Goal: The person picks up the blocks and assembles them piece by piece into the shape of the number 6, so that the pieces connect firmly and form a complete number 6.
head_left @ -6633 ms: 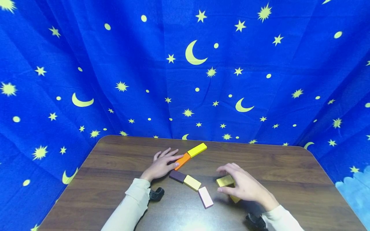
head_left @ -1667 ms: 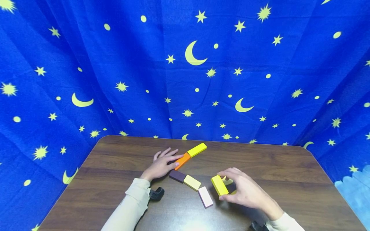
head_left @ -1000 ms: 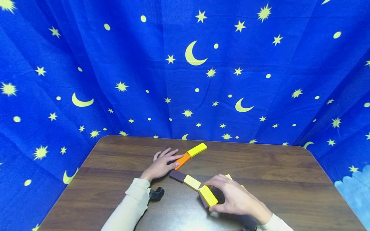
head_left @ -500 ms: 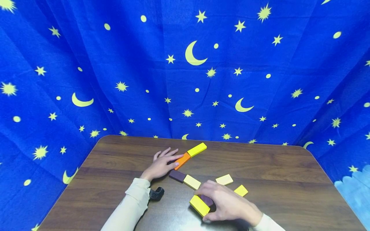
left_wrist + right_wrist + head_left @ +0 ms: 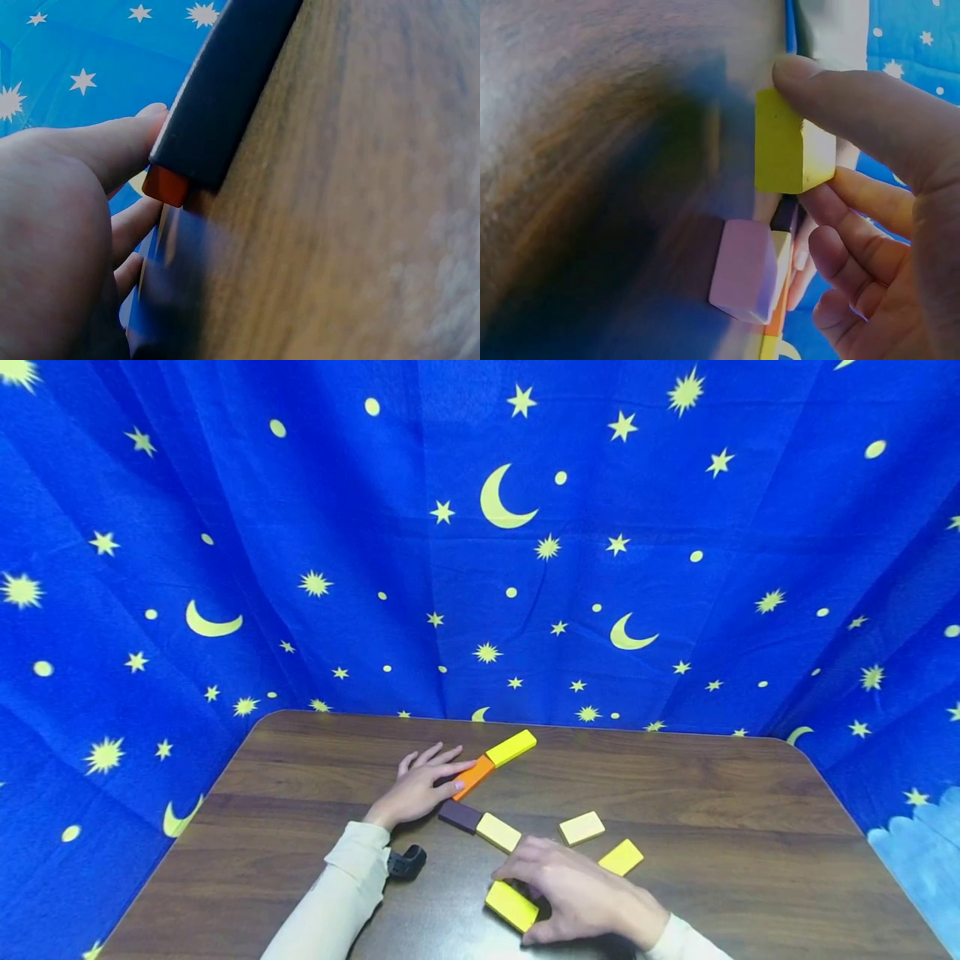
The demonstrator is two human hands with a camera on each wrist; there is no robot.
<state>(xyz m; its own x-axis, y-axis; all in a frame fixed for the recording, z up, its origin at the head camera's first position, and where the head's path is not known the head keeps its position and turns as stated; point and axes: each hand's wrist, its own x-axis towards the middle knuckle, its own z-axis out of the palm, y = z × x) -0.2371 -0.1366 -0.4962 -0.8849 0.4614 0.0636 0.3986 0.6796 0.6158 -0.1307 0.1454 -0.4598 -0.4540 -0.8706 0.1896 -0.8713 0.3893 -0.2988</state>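
The right hand [image 5: 573, 892] pinches a bright-yellow rectangular wooden-looking block [image 5: 512, 906] between thumb and fingers (parted only so wide as this block). Under the left hand [image 5: 415, 793], fingers extended, lies an orange rectangular wooden-looking block [image 5: 474, 778]. Placing seems in hand; steady release is needed.

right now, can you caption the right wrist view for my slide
Fingers grip a yellow block near a pink block.

- The place was a curtained nook; home, office or lab could not be told.
- Blue cloth [image 5: 360, 510] printed with yellow moons [image 5: 492, 507] and stars [image 5: 622, 426] hung in folds beyond the far, left and right edges of the worktop [image 5: 720, 810].
- That worktop was brown and wood-grained, its far corners rounded.
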